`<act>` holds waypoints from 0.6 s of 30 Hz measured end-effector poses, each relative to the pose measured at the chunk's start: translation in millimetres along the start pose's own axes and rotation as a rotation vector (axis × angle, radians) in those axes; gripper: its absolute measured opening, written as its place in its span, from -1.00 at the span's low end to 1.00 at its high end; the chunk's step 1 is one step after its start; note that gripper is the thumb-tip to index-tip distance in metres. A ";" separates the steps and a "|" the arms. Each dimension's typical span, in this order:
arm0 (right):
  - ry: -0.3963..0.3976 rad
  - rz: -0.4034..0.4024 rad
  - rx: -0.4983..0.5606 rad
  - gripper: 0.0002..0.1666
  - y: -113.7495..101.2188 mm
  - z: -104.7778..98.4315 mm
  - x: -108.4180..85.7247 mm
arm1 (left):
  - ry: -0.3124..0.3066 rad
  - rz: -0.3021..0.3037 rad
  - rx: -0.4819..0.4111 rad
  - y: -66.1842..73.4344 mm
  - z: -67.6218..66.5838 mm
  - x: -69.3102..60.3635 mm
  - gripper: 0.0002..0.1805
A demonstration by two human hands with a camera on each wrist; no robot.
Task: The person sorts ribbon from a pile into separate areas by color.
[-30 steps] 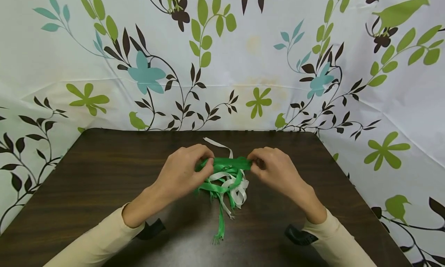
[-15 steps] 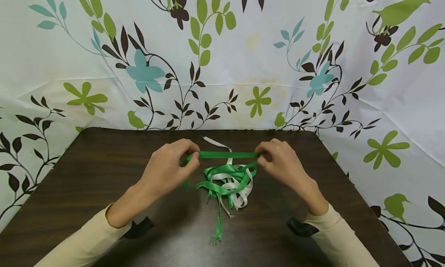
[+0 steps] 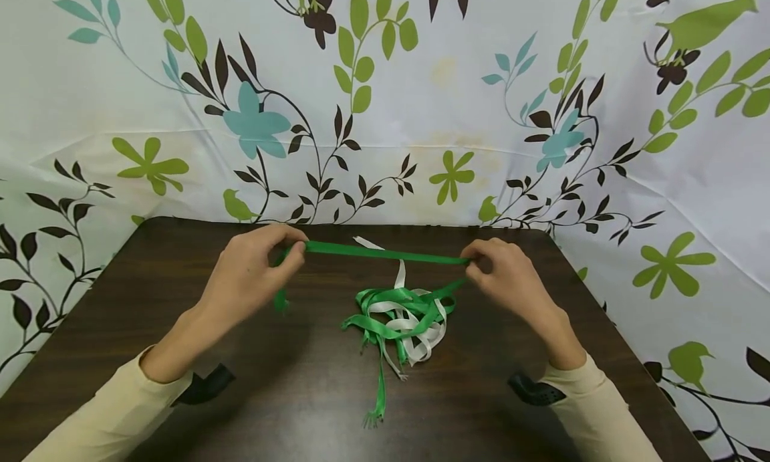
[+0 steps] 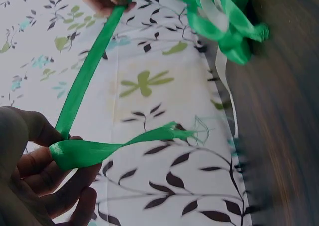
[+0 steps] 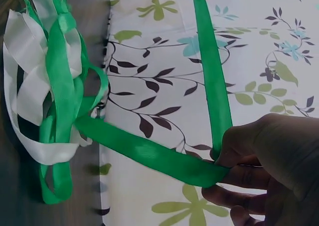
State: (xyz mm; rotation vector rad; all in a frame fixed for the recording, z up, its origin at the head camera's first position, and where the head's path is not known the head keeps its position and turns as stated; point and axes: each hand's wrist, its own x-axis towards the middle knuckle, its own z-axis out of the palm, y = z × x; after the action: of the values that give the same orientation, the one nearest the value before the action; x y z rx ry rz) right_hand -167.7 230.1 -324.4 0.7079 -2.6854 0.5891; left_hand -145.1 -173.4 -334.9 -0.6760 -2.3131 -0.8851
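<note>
A green ribbon [image 3: 385, 253] is stretched taut between both hands above the table. My left hand [image 3: 255, 265] pinches it between thumb and index finger, and a short frayed tail [image 4: 144, 137] hangs from that grip. On the other side my right hand [image 3: 508, 275] pinches the same ribbon; from there it slopes down to a tangled pile of green and white ribbons [image 3: 400, 321] between the hands. A frayed green end [image 3: 377, 402] trails from the pile toward me, and a white ribbon end [image 3: 368, 243] extends toward the far edge.
The dark wood-grain table [image 3: 313, 408] has its far edge against a white cloth [image 3: 397, 128] printed with leaves, flowers and birds. Black wrist-worn devices [image 3: 204, 385] sit under both forearms, by the beige sleeves.
My hands have drawn apart, the left farther left and up, the right somewhat rightward. The held green ribbon has lengthened between them and lifted off the pile.
</note>
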 end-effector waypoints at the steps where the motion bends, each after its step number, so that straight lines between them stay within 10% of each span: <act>1: 0.002 0.001 0.004 -0.82 1.0 -1.2 -0.1 | 0.003 -0.009 0.000 -3.0 -2.2 0.3 -0.88; 18: 0.076 0.015 0.046 -0.84 21.1 -27.2 -2.8 | -0.037 -0.228 -0.013 -47.8 -15.7 7.1 -0.79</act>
State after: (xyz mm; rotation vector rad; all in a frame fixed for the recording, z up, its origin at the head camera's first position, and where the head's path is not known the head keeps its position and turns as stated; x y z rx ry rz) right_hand -171.5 260.5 -308.3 0.6638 -2.6167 0.6696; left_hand -174.9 -214.1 -341.0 -0.4428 -2.4544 -0.9961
